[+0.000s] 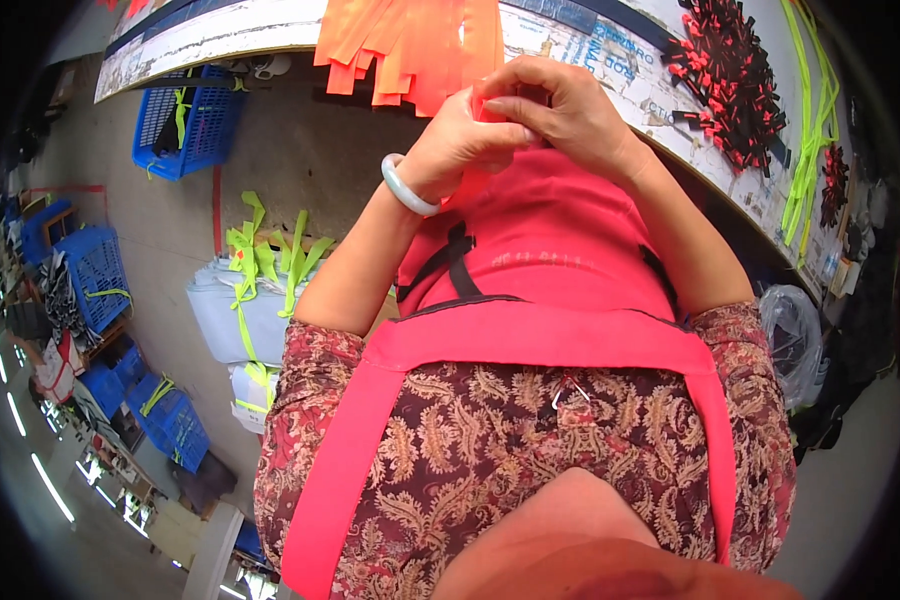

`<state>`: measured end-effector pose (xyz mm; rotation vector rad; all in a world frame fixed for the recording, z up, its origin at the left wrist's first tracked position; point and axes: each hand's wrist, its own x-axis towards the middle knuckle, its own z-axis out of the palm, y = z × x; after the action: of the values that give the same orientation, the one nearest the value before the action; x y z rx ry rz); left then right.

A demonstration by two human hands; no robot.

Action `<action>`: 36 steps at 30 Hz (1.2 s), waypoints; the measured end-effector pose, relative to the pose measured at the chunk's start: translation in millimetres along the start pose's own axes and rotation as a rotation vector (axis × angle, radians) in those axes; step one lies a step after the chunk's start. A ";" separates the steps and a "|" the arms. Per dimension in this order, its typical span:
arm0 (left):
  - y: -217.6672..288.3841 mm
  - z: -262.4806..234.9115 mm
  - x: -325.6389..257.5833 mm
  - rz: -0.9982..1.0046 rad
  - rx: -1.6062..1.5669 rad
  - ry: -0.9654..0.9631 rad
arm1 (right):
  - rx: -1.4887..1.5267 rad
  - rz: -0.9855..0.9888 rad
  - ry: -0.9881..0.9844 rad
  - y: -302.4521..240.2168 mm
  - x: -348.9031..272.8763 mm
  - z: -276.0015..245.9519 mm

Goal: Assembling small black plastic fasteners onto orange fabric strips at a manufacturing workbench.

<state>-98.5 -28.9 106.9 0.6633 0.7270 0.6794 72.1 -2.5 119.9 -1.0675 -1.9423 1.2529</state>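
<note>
Workshop: concrete floor, blue crates (185, 125) along the left, white bundled sacks (232, 310) tied with neon yellow-green strap, curved worn tabletop (220, 35) running across the top of the view.
Tabletop load: orange strips (410, 45) hanging over the near edge; pile of black-and-red small parts (732, 75) and neon green cords (805, 150) further right.
Work piece: small red-orange strip piece (482, 108), held at chest height just below the tabletop edge, right under the hanging orange strips, mostly hidden by both hands.
Left hand (460, 150): fingers curled shut around the piece from below, thumb on top; pale green bangle (407, 187) on that wrist.
Right hand (570, 110): fingers closed in a pinch on the top end of the same piece, fingertips meeting the left thumb.
Step, my read: fine two-handed fiddling with the piece's end, folding or threading; can't tell which, the contact spot is covered.
Doing it well: keep the left hand as the fixed clamp, let only the right fingertips work; hold the piece taut between the two grips so the end doesn't curl.
Clearance: stay below the hanging strips so they don't snag in the pinch.
Risk: thin, slick material, so likely to slip if the pinch relaxes.
Apron (540, 250): red, directly beneath the hands; a dropped piece would land on it.
</note>
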 end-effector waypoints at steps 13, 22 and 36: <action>-9.1 -10.9 -3.8 0.009 -0.026 0.061 | 0.376 0.008 0.267 5.4 -41.6 -5.8; -27.4 6.7 6.6 0.417 0.516 0.264 | 0.449 0.198 0.188 11.9 -55.0 -10.8; -27.8 23.7 2.5 0.345 0.646 0.087 | 0.063 0.055 0.104 16.8 -83.7 -3.5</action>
<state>-70.2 -50.8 99.1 1.3805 0.9316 0.7936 122.4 -69.0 101.5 -1.1380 -1.7951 1.2544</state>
